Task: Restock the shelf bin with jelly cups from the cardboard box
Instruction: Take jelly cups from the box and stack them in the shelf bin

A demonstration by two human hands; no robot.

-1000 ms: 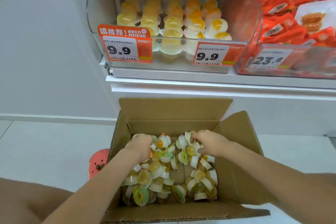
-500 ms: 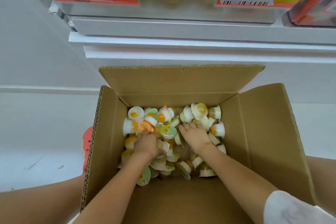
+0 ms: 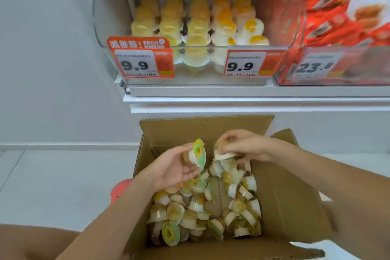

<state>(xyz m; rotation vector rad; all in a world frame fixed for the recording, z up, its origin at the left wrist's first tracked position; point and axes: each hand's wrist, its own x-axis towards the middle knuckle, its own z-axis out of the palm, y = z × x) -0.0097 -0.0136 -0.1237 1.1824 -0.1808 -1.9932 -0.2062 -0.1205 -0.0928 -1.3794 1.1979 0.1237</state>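
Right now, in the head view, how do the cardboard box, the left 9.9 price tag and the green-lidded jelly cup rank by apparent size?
Largest to smallest:
1. cardboard box
2. left 9.9 price tag
3. green-lidded jelly cup, held in the left hand
The tag sits farther away, so true sizes are unsure.

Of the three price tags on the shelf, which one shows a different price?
The rightmost price tag, under the red packets: it reads 23.8, while the other two read 9.9.
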